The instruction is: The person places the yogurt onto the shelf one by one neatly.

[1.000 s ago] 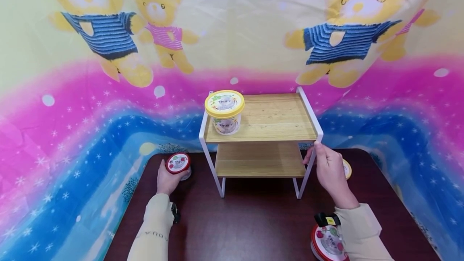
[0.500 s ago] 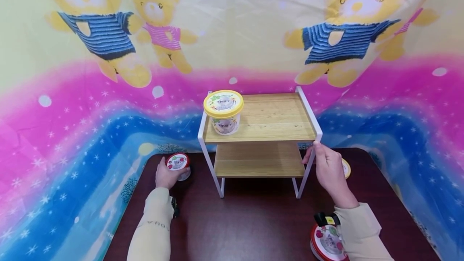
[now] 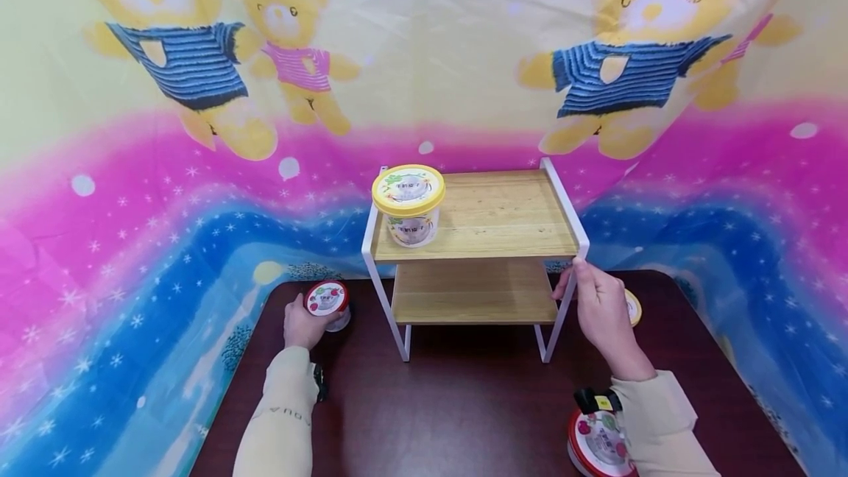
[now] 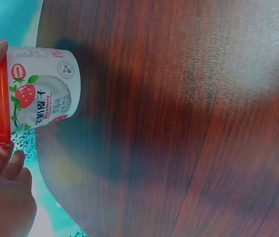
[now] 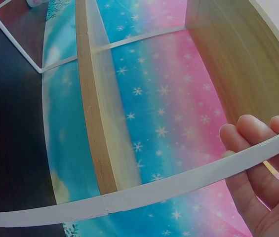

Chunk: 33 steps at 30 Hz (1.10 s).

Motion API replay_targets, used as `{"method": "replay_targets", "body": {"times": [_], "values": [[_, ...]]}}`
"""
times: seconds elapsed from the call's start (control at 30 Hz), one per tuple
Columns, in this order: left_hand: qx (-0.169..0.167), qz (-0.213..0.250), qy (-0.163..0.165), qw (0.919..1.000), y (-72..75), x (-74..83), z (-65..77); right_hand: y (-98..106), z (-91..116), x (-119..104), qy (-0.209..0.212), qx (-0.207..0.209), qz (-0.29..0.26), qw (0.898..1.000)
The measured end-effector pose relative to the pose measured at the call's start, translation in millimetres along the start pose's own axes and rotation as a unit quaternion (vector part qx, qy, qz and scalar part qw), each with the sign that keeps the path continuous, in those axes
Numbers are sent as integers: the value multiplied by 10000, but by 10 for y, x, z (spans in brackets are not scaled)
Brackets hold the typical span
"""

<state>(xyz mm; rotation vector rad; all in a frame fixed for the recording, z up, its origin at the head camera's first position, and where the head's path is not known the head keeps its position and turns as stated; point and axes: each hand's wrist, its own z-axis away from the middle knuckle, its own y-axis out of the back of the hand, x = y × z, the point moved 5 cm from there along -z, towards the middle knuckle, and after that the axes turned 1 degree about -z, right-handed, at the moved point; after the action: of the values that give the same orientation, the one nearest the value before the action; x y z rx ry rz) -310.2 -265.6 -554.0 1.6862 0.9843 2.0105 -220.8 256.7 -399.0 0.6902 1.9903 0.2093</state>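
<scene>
At the table's far left, my left hand (image 3: 307, 325) holds a red-lidded yogurt tub (image 3: 327, 300) by its lid, thumb and fingers on opposite sides. The left wrist view shows the tub's white wall (image 4: 45, 89) with printed strawberries; the fingers (image 4: 11, 165) meet the red rim from one side. My right hand (image 3: 604, 309) grips the white metal frame (image 3: 568, 293) of a two-tier wooden shelf (image 3: 493, 216) at its front right leg. Fingers (image 5: 250, 129) curl over that white bar in the right wrist view. A larger yellow-lidded tub (image 3: 409, 205) stands on the top board's left end.
Another red-lidded tub (image 3: 599, 447) sits at the front right, partly under the right sleeve. Behind the right hand a yellow lid (image 3: 634, 308) peeks out. The shelf's lower board (image 3: 473, 293) hangs over the dark wood table (image 3: 430, 418). A printed bear cloth (image 3: 450, 79) surrounds the table.
My left hand and the red-lidded tub have shifted only very slightly. The right hand keeps its grip on the shelf frame, and the shelf stays in place.
</scene>
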Motion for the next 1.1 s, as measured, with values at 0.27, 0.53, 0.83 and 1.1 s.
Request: {"method": "replay_targets", "body": {"times": [0.27,0.53,0.83,1.1], "values": [[245,397,-10,9989,11,-53,56,-3,0,5,-11,-8,-24,10000],[303,285,-23,9991,26,-160,113,1,8,6,18,21,-19,10000],[238,287,-18,9993,51,-133,74,0,8,7,15,29,-24,10000],[90,150,-132,9998,34,11,8,-5,-1,18,-39,23,-12,10000]]}}
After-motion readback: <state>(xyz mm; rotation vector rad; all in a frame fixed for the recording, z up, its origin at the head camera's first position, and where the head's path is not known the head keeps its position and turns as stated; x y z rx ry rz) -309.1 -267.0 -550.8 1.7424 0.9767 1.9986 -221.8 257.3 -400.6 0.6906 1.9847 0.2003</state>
